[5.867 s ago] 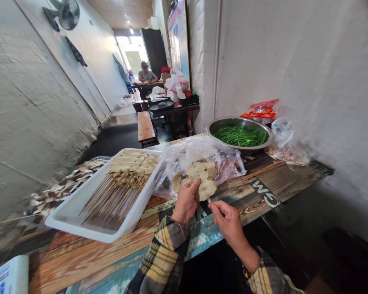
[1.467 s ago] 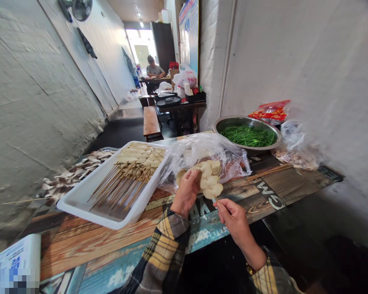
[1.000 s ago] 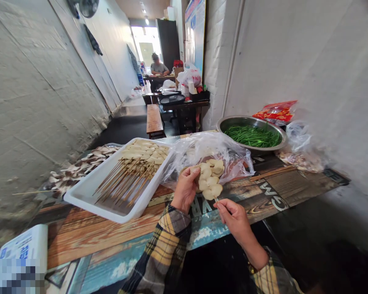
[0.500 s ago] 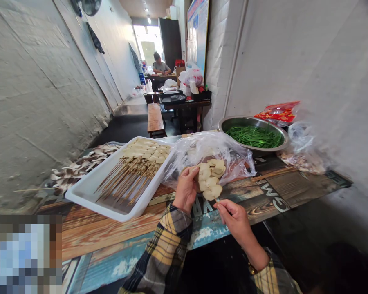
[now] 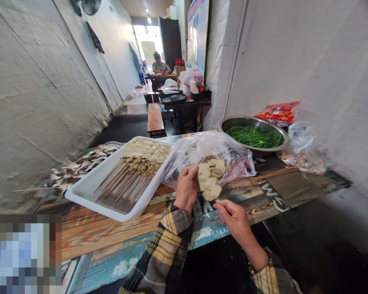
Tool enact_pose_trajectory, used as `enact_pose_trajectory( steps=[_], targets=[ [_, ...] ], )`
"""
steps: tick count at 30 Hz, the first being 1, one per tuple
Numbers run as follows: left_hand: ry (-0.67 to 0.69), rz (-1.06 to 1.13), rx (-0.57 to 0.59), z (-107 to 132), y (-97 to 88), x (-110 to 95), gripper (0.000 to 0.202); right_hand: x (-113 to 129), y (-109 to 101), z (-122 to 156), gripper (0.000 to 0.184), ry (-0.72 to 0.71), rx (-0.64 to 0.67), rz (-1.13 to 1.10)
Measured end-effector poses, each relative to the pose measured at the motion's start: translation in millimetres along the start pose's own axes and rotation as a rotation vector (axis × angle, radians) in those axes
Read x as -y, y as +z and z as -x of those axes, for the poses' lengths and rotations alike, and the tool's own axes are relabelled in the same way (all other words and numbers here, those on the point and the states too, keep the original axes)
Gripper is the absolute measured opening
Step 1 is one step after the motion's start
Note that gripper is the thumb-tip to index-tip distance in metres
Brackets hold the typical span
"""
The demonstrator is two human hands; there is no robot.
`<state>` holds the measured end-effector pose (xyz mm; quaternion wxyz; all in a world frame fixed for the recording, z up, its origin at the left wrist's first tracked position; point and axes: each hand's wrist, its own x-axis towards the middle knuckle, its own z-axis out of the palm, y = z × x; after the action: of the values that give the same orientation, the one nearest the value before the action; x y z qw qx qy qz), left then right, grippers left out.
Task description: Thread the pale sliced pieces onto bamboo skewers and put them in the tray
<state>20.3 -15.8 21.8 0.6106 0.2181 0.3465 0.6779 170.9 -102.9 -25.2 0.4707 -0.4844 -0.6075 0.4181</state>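
Left hand (image 5: 186,188) grips pale slices (image 5: 210,179) threaded on a skewer (image 5: 215,199), pinched by the right hand (image 5: 234,218), above the counter (image 5: 110,232).

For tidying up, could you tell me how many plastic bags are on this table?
3: a clear bag beyond the left hand, a red bag behind the bowl, a second clear bag right of it. Others may be hidden.

My left hand (image 5: 186,188): fingers curled shut, thumb on top, back toward me.
My right hand (image 5: 234,218): lower, to its right, thumb and forefinger pinched.
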Motion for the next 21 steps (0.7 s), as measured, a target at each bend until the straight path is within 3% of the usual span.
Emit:
enact_pose_trajectory(
  steps=[12, 16, 21],
  targets=[
    [0.016, 0.037, -0.01, -0.5, 0.9, 1.0, 0.023, -0.1, -0.4, -0.6, 0.031, -0.002, 0.0, -0.031],
    [0.019, -0.009, 0.072, 1.5, 2.3, -0.4, 0.03, -4.8, -2.5, -1.6, 0.031, 0.039, -0.034, -0.133],
    [-0.099, -0.071, 0.194, 7.0, 6.6, -1.5, 0.031, -7.0, -2.5, -2.6, 0.034, 0.128, -0.113, -0.286]
  ],
)
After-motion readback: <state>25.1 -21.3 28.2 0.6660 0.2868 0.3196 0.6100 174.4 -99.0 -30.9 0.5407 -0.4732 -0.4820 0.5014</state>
